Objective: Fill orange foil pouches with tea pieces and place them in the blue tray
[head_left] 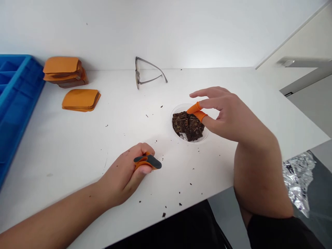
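A shallow clear dish on the white table holds several dark brown, crumbly square pieces. My right hand hovers over the dish; its thumb and forefinger wear orange finger cots and are pinched together just above the pieces, the other fingers spread. Whether anything sits in the pinch I cannot make out. My left hand rests on the table to the left, curled shut on a small dark grey and orange tool.
Two stacks of orange-brown envelopes lie at the back left, beside a blue compartment tray. A pair of glasses stands by the wall. Dark crumbs dot the table. Crumpled foil lies below the right edge.
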{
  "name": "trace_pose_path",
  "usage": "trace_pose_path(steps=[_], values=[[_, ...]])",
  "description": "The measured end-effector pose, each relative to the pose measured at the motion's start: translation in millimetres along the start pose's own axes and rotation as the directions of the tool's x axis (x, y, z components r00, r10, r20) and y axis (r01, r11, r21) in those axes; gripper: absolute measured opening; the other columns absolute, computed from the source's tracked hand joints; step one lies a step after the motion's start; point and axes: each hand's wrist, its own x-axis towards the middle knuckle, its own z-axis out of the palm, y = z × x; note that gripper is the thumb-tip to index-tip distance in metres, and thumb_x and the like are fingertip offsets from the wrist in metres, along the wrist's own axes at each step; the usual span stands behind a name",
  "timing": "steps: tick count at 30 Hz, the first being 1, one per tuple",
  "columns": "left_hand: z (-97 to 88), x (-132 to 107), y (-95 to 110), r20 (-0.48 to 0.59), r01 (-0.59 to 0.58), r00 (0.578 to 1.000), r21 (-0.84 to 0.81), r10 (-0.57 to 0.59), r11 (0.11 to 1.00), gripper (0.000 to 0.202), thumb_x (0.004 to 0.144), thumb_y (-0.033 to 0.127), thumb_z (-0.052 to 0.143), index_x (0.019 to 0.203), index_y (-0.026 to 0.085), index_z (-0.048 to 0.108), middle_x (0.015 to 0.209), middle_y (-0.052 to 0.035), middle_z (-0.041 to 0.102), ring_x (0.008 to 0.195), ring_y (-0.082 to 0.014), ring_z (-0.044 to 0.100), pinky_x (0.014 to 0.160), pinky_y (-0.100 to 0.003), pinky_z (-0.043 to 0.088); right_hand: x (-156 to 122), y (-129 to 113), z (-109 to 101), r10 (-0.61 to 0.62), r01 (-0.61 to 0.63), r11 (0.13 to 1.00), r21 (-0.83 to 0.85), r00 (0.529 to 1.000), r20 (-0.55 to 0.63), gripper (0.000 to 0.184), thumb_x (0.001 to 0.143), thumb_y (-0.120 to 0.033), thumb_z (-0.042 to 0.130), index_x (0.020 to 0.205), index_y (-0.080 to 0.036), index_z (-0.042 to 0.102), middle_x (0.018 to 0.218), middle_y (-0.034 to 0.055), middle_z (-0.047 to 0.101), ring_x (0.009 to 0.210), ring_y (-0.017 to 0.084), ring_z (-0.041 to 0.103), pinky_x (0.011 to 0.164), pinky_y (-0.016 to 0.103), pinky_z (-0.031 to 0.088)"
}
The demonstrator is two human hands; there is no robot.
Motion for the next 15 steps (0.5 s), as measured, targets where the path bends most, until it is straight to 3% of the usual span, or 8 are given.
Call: trace_pose_path(steps=[5,10,15], values=[[-0.1,-0.2,0.0,-0.001,-0.018,1.000,0.023,0.018,1.000,0.051,0.099,0.073,0.036,0.100,0.023,0.049,0.077,-0.0002,0.051,0.074,-0.0172,0.048,0.066,-0.032,0.034,0.2,1.7,5.2,-0.047,0.050,0.999,-0.019,0.993,0.108,0.023,0.085,-0.021,0.058,0.094,-0.028,0.078,0.140,0.0004,0.065,0.139,0.031,0.052,0.097,0.052,0.056],[-0.9,-0.2,-0.9,0.006,-0.027,1.000,0.070,0.027,0.997,0.057,0.095,0.078,0.037,0.100,0.023,0.049,0.080,-0.0014,0.054,0.076,-0.0181,0.049,0.064,-0.031,0.035,1.5,-0.1,16.4,-0.009,0.040,0.987,-0.155,0.981,0.196,0.023,0.087,-0.024,0.062,0.103,-0.025,0.079,0.153,0.0037,0.056,0.152,0.034,0.038,0.112,0.059,0.049],[-0.6,-0.9,1.2,-0.022,0.000,1.000,0.094,0.002,0.996,0.061,0.092,0.081,0.037,0.103,0.023,0.049,0.082,-0.0027,0.056,0.074,-0.0182,0.048,0.061,-0.032,0.036,0.8,-5.2,21.8,-0.003,0.042,0.980,-0.195,0.981,0.195,0.017,0.085,-0.019,0.063,0.094,-0.022,0.077,0.150,0.0039,0.059,0.150,0.033,0.041,0.110,0.056,0.052]])
